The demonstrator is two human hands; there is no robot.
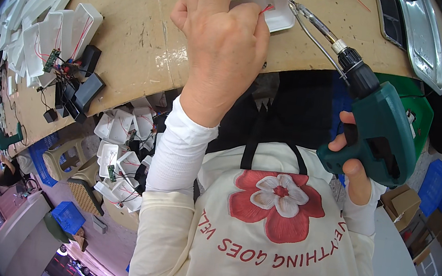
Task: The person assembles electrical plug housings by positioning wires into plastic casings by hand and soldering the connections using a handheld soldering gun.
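Holds an open white housing [284,21] above the desk [136,23] in the left hand [222,39], with fingers bent and closed on its near end. Shows red wires [268,8] inside it, just right of the left fingers. Grips a dark green soldering gun [393,126] in the right hand [358,183], with thumb and fingers wrapped round the handle. Aims the metal tip [293,5] up and left from the right hand, at the housing's right end; cannot tell touching from just beside. Has stacked white housings [68,28] well left of the left hand, with a green circuit board [51,60] and black boxes [90,91] among them. Has a metal tray [427,53] beyond the right hand, and more wired housings [118,126] left of the left forearm, below the desk edge.
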